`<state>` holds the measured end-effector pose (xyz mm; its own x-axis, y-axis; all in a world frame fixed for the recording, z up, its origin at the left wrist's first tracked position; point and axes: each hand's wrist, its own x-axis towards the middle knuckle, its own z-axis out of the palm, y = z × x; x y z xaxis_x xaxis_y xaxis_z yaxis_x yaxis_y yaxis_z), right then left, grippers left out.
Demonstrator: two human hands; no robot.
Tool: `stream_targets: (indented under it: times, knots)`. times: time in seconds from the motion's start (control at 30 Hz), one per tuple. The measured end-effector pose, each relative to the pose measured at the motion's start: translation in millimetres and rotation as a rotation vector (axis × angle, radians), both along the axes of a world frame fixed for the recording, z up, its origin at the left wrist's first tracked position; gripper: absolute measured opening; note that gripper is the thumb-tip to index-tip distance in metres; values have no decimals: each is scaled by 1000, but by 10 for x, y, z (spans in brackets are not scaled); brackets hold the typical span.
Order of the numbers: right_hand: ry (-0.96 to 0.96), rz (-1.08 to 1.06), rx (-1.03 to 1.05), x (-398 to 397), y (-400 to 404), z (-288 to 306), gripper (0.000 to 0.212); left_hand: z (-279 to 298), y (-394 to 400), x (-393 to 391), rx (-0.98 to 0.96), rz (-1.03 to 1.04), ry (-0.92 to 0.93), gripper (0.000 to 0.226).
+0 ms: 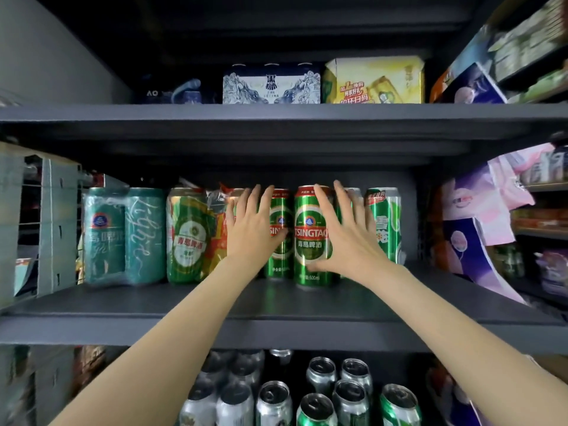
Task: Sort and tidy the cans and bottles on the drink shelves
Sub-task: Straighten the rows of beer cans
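Middle shelf, centre of frame: aligning loose cans. The left hand (pixel 250 230), fingers spread and straight, rests on the side of a partly hidden green aluminium beer can (pixel 279 233). The right hand (pixel 345 238), fingers likewise spread, cups the tall green Tsingtao can (pixel 312 238), its thumb low beneath the label. Next, probably, both cans need squaring into a row.

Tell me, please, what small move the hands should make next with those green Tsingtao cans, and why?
Probably push the front Tsingtao can back level with its neighbour: it stands nearer the shelf edge, and the left hand and right hand already flank it.
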<state>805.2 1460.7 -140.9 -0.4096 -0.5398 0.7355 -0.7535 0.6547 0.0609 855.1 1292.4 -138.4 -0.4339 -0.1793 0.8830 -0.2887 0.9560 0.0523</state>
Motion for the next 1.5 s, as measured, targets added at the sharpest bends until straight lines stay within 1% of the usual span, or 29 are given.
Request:
stream_targets:
  times: [0.1, 0.2, 0.3, 0.47, 0.7, 0.87, 1.03, 1.13, 1.27, 1.3, 1.37, 1.43, 1.5]
  knots:
    - [-11, -26, 138, -102, 0, 35, 138, 109, 15, -119, 9, 53, -85, 88]
    - [15, -68, 139, -160, -8, 18, 139, 163, 14, -204, -20, 136, -149, 92]
    - [36, -92, 138, -160, -9, -1, 138, 176, 14, -243, -36, 174, -149, 93]
    - [61, -96, 159, -171, -44, -35, 140, 254, 30, -241, -19, 147, -184, 93]
    - [79, -161, 190, -249, -127, -59, 138, 320, -49, -187, -8, 77, -220, 96]
    - [101, -188, 201, -305, -147, -57, 137, 345, -31, -175, -8, 87, -255, 98]
    - [122, -224, 225, -343, -178, -57, 134, 291, -27, -175, -58, 106, -229, 98]
    - [141, -235, 236, -360, -186, -68, 131, 198, -45, -155, -115, 98, -180, 92]
    - [172, -215, 236, -339, -142, -39, 127, 48, -76, -81, -174, -2, -106, 86]
    - [155, -218, 205, -338, -85, -5, 127, 15, -78, -60, -189, -36, -104, 87]
    - [59, -230, 93, -362, 93, 75, 128, -42, -59, -36, -212, -76, -140, 93]
    - [-80, -238, 12, -416, 308, 125, 128, -97, -14, -65, -239, -61, -228, 102]
    - [-229, -197, -11, -458, 482, 105, 129, -142, 31, -132, -271, -26, -317, 110]
